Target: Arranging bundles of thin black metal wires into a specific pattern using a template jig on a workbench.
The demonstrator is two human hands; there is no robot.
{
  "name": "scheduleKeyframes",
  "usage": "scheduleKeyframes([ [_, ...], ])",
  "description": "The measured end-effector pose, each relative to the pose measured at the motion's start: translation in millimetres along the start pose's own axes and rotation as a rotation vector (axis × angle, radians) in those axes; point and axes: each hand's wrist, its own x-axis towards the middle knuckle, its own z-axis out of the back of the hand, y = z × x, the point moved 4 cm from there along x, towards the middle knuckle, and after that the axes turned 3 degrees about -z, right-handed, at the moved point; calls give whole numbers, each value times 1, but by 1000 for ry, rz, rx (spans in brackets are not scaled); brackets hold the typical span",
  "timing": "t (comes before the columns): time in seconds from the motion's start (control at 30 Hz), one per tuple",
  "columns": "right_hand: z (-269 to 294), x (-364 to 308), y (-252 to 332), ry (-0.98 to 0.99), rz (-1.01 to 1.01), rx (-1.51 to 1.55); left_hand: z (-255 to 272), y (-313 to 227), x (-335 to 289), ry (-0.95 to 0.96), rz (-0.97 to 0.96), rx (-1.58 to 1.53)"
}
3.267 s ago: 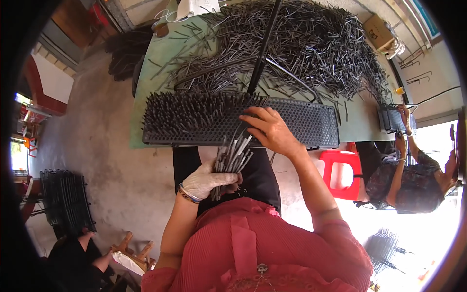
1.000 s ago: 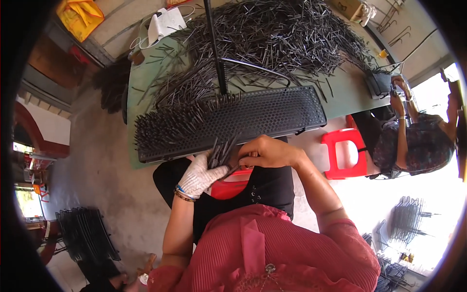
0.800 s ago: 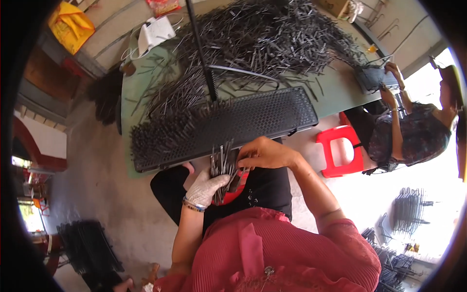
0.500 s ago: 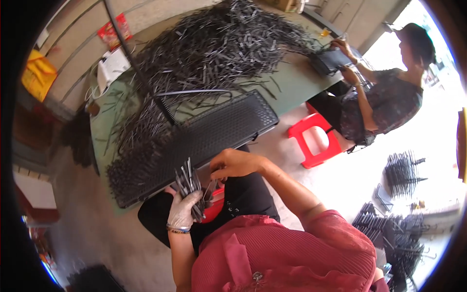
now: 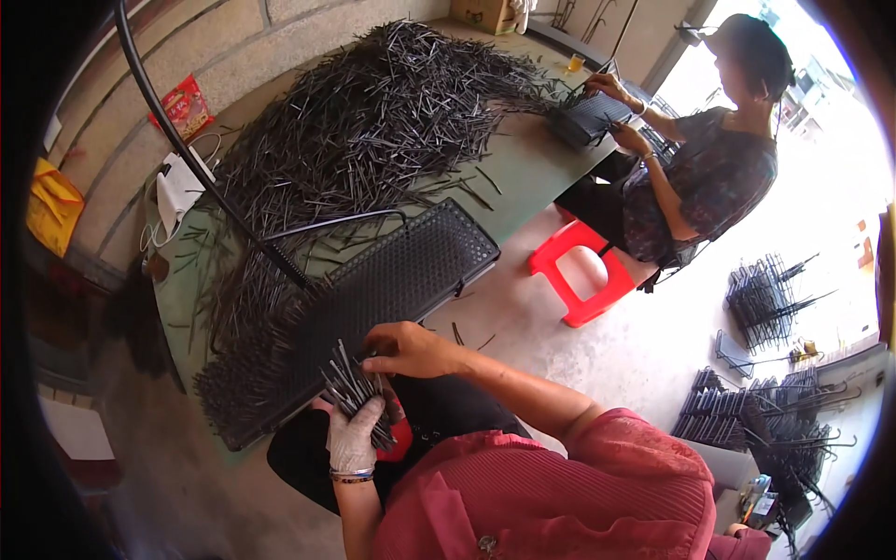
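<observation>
My left hand (image 5: 355,439), in a thin whitish glove, is closed around a bundle of thin dark strips (image 5: 347,378) that fan upward. Bare and bent at the fingers, my right hand (image 5: 411,350) pinches a strip at the bundle's upper right edge; its fingertips partly hide that strip. Just beyond both hands lies a long black perforated panel (image 5: 420,252), slanting along the table's near edge. Many similar strips (image 5: 243,378) stand upright, densely packed, on its left end.
A big heap of loose dark strips (image 5: 373,121) covers much of the green table (image 5: 532,154). A black pole (image 5: 187,149) rises over the panel. At right, a co-worker (image 5: 695,177) handles another dark panel (image 5: 590,119) near a red stool (image 5: 583,271). Dark wire racks (image 5: 765,420) stand on the floor.
My right hand has moved left and up against the bundle's top. The left hand still grips the bundle. The whole view has shifted, with the table lying further left.
</observation>
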Motion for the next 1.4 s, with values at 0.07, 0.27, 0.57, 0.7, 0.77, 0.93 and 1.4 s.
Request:
scheduleKeyframes([
  [0.07, -1, -1, -7, -83, 34, -41, 2, 2, 4, -32, 0, -17],
  [0.27, -8, -5, -12, -74, -83, 134, 1, 11, 8, -60, 0, -95],
  [0.57, 122, -13, 3, -654, 195, -122, 9, 2, 2, -179, 33, -201],
  [0.7, 184, -1, 29, -841, 333, 33, 23, 13, 8, -160, 71, -255],
  [0.77, 172, 4, 37, -714, 337, 94, 15, 13, 15, -167, 67, -281],
  [0.93, 97, 49, 21, -501, 260, 33, 14, -8, 9, -96, 39, -325],
  [1.4, 0, 117, 29, -321, 476, -276, 38, 6, 13, -103, 111, -402],
])
